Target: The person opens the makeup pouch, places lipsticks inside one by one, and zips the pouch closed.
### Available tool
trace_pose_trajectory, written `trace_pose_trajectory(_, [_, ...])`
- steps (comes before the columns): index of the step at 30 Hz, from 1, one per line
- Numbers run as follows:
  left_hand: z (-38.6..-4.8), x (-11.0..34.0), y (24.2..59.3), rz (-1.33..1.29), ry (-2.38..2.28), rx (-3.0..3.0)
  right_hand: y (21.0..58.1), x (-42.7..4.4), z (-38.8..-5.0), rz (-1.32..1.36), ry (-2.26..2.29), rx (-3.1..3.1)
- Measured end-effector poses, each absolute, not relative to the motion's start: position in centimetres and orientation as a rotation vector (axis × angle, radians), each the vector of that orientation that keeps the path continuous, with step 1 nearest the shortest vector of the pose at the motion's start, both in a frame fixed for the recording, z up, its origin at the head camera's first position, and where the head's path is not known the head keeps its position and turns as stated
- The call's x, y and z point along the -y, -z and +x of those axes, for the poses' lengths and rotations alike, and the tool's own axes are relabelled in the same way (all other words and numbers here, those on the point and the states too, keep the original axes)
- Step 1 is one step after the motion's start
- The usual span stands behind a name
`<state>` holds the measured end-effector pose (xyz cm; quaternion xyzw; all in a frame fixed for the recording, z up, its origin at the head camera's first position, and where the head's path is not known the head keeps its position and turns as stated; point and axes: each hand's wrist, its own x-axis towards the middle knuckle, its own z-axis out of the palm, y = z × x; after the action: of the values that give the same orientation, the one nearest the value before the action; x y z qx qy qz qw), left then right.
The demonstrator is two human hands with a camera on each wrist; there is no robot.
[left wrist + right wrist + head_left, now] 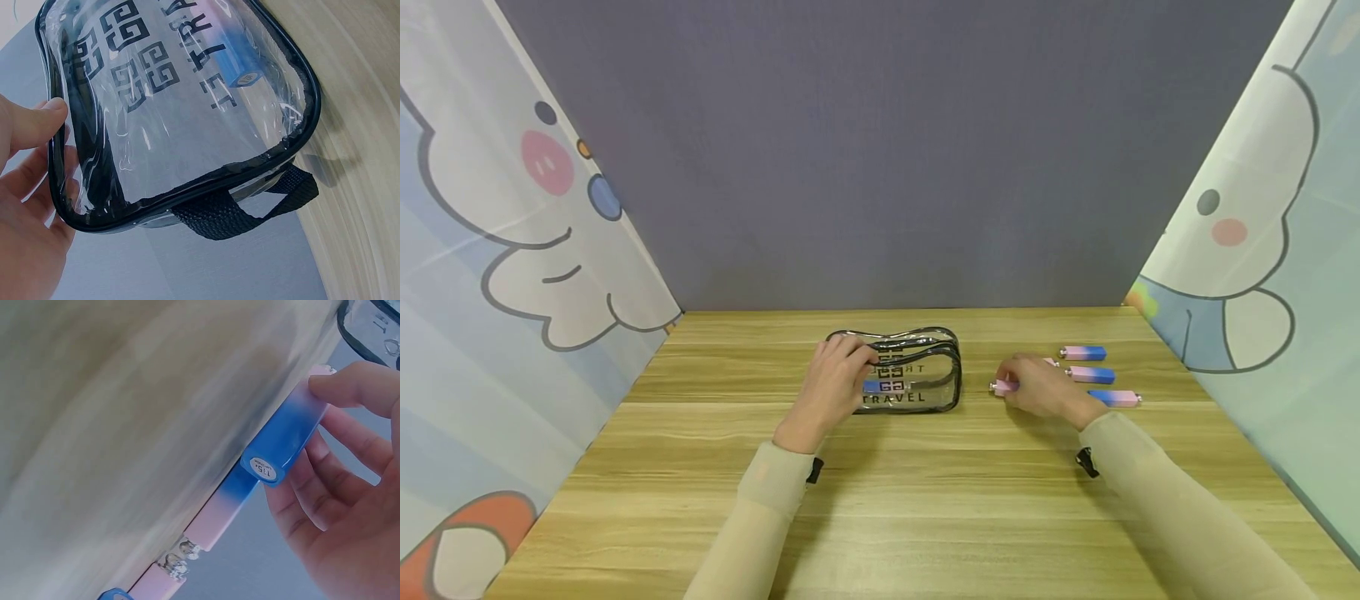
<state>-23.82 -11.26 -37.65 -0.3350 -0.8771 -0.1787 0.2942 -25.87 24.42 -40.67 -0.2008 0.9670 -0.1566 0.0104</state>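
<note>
My left hand (831, 379) holds the top left rim of a clear travel pouch (936, 385) with black piping, thumb on one side of the edge and fingers on the other. Inside the pouch lies a blue-and-pink tube (236, 59), visible through the plastic. To the right, my right hand (1037, 385) pinches another square lipstick tube (281, 428), pink fading to blue, with a round number label on its blue end. The thumb presses its pink end, and the fingers lie along the other side. This tube is at table height, right of the pouch.
More tubes lie about the right hand: one at the back (1084, 353), a second below it (1090, 375), a third nearest the front (1115, 398), and another partly hidden behind the hand. A dark grey panel (880, 167) stands behind the wooden table (925, 508); printed curtains flank it.
</note>
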Motion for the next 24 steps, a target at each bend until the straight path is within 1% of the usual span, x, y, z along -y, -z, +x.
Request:
trace_pose_trajectory(9, [-23.9, 11.3, 37.7, -0.897, 0.473, 2.335, 40.0, -23.7, -25.8, -0.585, 0.567, -3.013])
trace_pose_trajectory(24, [-23.7, 11.2, 37.5, -0.892, 0.474, 2.342, 38.8, -22.7, -25.5, -0.654, 0.607, -3.068])
